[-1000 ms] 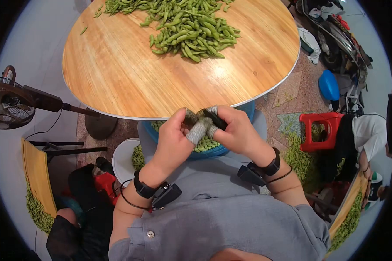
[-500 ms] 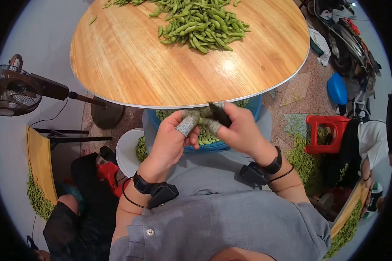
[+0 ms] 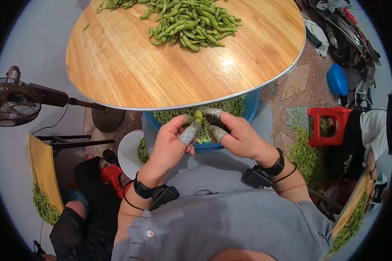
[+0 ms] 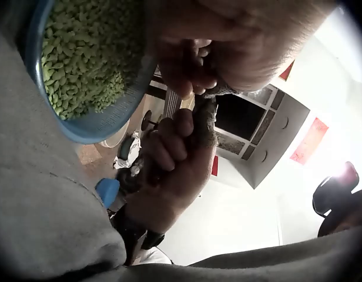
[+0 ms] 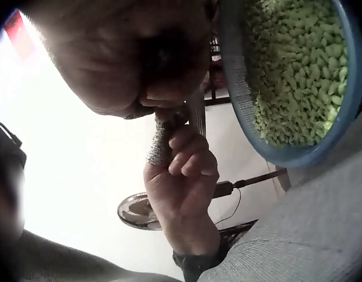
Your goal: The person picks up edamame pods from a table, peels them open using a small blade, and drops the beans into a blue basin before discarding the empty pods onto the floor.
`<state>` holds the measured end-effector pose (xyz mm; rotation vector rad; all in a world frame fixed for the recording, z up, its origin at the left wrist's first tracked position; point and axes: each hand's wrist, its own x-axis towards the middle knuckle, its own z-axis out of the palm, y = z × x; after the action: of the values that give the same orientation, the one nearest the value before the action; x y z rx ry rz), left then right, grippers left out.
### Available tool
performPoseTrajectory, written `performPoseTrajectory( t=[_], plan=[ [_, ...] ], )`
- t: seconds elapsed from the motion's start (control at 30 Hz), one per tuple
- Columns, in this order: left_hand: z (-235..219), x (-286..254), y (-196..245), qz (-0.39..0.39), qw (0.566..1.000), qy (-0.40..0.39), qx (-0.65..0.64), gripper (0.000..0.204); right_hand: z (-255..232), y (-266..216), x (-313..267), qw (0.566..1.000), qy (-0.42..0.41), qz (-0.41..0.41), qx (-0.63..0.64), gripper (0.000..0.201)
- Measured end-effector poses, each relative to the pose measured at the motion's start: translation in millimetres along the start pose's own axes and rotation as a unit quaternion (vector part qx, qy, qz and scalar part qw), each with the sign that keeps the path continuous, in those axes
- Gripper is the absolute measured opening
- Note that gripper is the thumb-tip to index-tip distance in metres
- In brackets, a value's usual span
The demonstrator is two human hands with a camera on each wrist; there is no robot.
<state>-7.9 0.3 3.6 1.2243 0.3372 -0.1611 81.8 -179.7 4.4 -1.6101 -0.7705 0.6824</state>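
My left hand pinches a green soybean pod between its thumb and index finger, both wrapped in speckled grey tape. Close beside it, my right hand, wrapped the same way, has its thumb and index finger around a dark, narrow thing; I cannot tell its kind. Both hands hover over a blue basket of shelled green beans, just off the table's near edge. In the wrist views the fingertips meet in shadow, and the pod is hidden there.
A pile of soybean pods lies on the wooden table. To the left stand a fan and a white tub. At right are a red stool, pods heaped on the floor and a blue basin. Other people sit at both sides.
The hands, earlier pressed together, have drawn slightly apart at the fingertips. A bright green pod now shows upright at the left fingertips. The dark thing has stayed with the right hand.
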Motion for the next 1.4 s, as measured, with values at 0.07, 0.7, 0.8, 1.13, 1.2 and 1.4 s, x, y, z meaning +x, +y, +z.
performPoseTrajectory(
  t=[0.07,0.7,0.8,1.13,1.2,1.4],
  plan=[
    [1,0,1,0.006,1.0,-0.003,0.018,0.009,-1,5,0,1.0,-0.004,0.011,-0.006,0.036],
    [-4,-1,3,0.287,0.824,0.059,0.486,0.013,-5,-12,6,0.96,-0.067,0.159,0.222,0.038],
    [-7,-2,6,0.313,0.818,0.045,0.48,0.01,-5,-6,4,0.939,-0.083,0.208,0.263,0.036],
    [-18,3,-12,-0.033,0.972,-0.096,-0.212,0.014,-4,-6,-3,0.819,-0.138,0.283,0.48,0.035],
    [-17,3,-13,-0.04,0.975,-0.078,-0.206,0.014,-2,-8,-3,0.894,-0.075,0.272,0.349,0.036],
    [-12,7,-20,-0.021,0.995,-0.012,-0.096,0.012,9,4,-8,0.98,-0.072,0.096,0.161,0.035]
  ],
)
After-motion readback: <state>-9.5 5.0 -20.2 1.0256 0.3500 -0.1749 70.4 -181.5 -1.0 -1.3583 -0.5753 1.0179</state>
